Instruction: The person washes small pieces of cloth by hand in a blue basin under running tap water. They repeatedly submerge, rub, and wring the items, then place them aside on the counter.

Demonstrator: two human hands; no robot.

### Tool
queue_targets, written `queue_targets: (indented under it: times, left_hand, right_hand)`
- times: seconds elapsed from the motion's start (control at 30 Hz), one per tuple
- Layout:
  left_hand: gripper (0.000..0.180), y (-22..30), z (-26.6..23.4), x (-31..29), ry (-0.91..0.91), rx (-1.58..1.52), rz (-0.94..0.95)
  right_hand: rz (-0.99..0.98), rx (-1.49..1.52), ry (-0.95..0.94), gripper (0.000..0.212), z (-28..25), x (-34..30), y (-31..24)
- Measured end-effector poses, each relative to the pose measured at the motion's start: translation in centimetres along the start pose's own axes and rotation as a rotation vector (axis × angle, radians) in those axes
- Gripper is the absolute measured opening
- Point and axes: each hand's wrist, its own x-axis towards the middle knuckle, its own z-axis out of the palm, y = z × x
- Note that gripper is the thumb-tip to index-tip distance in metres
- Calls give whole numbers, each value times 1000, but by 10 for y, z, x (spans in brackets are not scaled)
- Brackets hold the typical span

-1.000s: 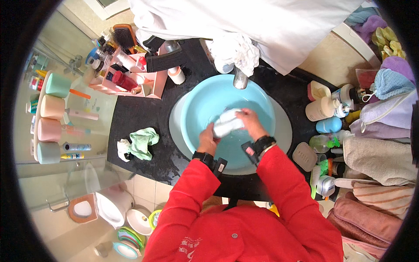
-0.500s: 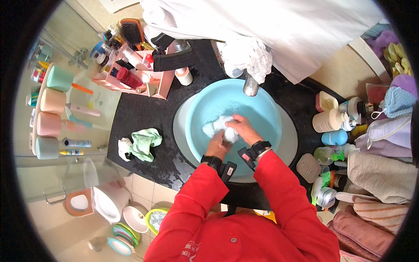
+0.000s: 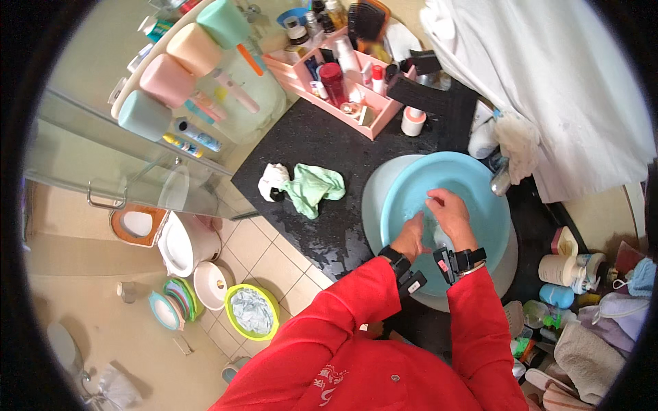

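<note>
Wet black countertop (image 3: pixel 322 236), blue basin (image 3: pixel 492 219)

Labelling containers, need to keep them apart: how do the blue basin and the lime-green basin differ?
Colour: the blue basin is light blue, the lime-green basin yellow-green.
Place: the blue basin sits at the sink, the lime-green basin on the tiled floor.
Use: the left hand and right hand are within the blue basin's rim; the lime-green basin holds crumpled pale cloth, no hands.
Shared: both round, open-topped.
</note>
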Motion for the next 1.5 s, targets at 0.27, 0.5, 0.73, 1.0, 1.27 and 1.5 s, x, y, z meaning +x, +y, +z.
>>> queue_targets:
  times: [0.27, 0.5, 0.73, 1.0, 1.27, 1.5]
  left_hand:
    - [37, -53, -60, -34, -485, -32, -33]
    - [32, -56, -45, -29, -510, -138, -8]
    - [39, -31, -33, -17, -196, -98, -14]
    - [64, -27, -20, -10, -108, 32, -17]
    - [47, -24, -11, 8, -352, -31, 2]
    - [59, 14, -9, 27, -76, 32, 352]
  right_hand:
    - [-980, -398, -269, 24, 101, 15, -132]
    - [-795, 179, -310, 24, 61, 14, -161]
    - [-309, 595, -307, 33, -83, -36, -109]
    - [11, 945, -410, 42, -86, -69, 11]
    - [-409, 320, -23, 37, -77, -57, 121]
    - [119, 358, 325, 42, -43, -7, 151]
